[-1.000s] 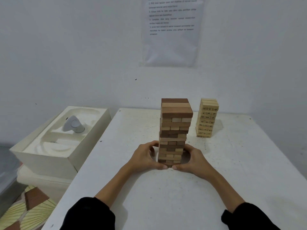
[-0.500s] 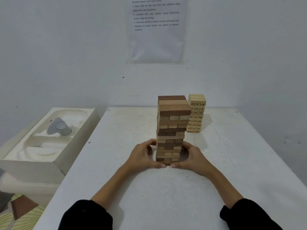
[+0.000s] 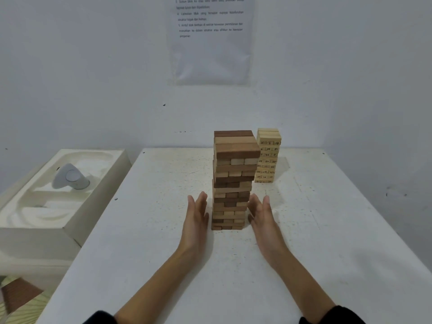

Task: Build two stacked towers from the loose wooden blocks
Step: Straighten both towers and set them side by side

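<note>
The tower [image 3: 233, 183] of brown and pale blocks stood upright on the white counter [image 3: 140, 253], near its middle, with some layers a little out of line. The left grip [image 3: 195, 220] was fully open, fingers straight and together, the palm turned to the tower's left side, just beside the lower layers with a narrow gap, and it held nothing. The right grip [image 3: 261, 220] was open in the same way, flat and on edge at the tower's right side. It was very close to the lower blocks; I could not tell if it touched them. A second tower [image 3: 268, 157], of pale numbered blocks, stood behind and to the right, near the wall [image 3: 93, 66], apart from the first. Left of the counter was a cream box [image 3: 63, 206] with a grey thing [image 3: 70, 176] in it. A printed sheet [image 3: 210, 43] hung on the wall.
</note>
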